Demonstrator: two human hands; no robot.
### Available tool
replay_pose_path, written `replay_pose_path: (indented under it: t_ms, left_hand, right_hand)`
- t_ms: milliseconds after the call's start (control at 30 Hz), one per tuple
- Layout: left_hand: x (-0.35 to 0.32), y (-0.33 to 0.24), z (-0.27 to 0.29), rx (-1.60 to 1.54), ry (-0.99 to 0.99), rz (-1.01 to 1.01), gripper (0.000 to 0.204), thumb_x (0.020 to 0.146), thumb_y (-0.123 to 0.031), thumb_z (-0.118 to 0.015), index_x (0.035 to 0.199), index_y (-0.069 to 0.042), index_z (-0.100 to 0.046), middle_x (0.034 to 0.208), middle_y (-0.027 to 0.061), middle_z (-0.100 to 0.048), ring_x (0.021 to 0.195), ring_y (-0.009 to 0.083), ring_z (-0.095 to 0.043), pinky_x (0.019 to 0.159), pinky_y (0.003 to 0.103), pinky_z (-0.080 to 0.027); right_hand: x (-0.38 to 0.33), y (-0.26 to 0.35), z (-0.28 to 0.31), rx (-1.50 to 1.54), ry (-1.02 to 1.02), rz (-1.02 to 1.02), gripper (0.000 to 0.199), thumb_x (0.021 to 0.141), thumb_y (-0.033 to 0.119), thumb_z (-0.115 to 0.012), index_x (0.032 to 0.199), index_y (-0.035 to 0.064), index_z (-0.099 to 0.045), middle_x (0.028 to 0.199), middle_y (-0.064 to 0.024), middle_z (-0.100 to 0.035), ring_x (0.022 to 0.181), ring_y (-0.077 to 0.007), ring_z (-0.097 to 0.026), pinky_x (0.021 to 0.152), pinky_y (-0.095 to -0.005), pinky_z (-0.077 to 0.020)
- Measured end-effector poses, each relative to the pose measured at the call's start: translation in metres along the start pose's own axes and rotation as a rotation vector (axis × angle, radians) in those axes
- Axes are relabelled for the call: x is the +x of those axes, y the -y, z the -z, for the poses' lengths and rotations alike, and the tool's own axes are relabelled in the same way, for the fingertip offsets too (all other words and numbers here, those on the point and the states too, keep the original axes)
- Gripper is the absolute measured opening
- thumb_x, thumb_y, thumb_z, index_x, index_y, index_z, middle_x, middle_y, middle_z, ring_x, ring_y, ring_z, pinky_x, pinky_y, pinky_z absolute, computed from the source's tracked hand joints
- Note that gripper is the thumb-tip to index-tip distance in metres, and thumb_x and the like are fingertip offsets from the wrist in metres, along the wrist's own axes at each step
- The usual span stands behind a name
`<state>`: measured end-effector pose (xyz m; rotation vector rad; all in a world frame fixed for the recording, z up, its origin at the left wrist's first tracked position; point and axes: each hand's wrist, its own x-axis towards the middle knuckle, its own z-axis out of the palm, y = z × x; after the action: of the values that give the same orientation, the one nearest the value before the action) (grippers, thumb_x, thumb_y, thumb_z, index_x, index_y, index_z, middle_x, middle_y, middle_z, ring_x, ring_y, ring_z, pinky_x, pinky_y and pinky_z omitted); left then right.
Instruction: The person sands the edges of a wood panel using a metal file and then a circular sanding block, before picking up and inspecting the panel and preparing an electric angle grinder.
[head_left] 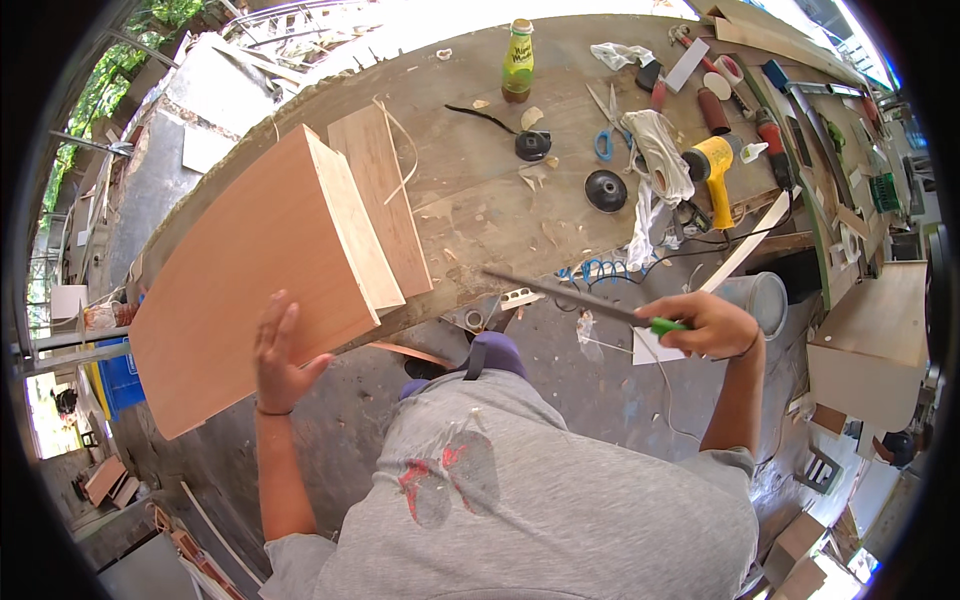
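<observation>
Head: file [560,293] x-wise, tip L.

On my feed I count two hands [283,348], one file [572,294], one bucket [768,306] and, on the bench [470,225], one box [250,265], one bottle [518,76], one pair of scissors [604,146], one yellow heat gun [715,165].

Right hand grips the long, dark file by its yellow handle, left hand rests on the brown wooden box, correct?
The handle is green, not yellow, as the head view shows; the right hand grips the long, dark file and the left hand rests on the brown wooden box.
</observation>
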<state>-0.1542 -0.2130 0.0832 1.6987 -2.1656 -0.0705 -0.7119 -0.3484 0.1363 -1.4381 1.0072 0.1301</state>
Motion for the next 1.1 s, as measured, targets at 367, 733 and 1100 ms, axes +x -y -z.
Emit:
replay_pose_path:
  t_ms: [367,733,1100]
  left_hand:
    - [-0.042,0.037,-0.005,0.161,0.011,0.117,0.083,0.076,-0.065,-0.064,0.13,-0.003,-0.052,0.144,0.0181,-0.042,0.133,0.0393,-0.038,0.11,0.052,-0.029]
    - [-0.11,0.001,-0.053,-1.117,-1.171,1.464,0.071,0.09,-0.052,-0.059,0.139,-0.006,-0.038,0.134,0.0172,-0.048,0.127,0.0336,-0.044,0.107,0.048,-0.034]
    - [-0.06,-0.006,-0.05,-1.6,-1.106,1.133,0.035,0.096,-0.026,-0.055,0.122,-0.002,-0.053,0.112,0.009,-0.061,0.1,0.021,-0.06,0.09,0.035,-0.052]
  right_hand:
    - [0.194,-0.06,-0.052,-0.438,-0.935,0.206,0.049,0.079,0.017,-0.066,0.127,0.0161,-0.055,0.091,-0.0167,-0.067,0.085,-0.0367,-0.063,0.074,-0.0433,-0.0503]
    - [0.236,-0.095,0.014,-0.699,-1.448,-0.057,0.054,0.071,0.04,-0.075,0.118,0.0147,-0.063,0.111,-0.0137,-0.062,0.112,-0.0328,-0.054,0.098,-0.0415,-0.041]
    - [0.2,-0.016,0.002,1.425,-0.329,0.725,0.071,0.084,0.056,-0.05,0.135,0.0077,-0.047,0.126,-0.015,-0.058,0.108,-0.0297,-0.059,0.08,-0.0388,-0.0471]
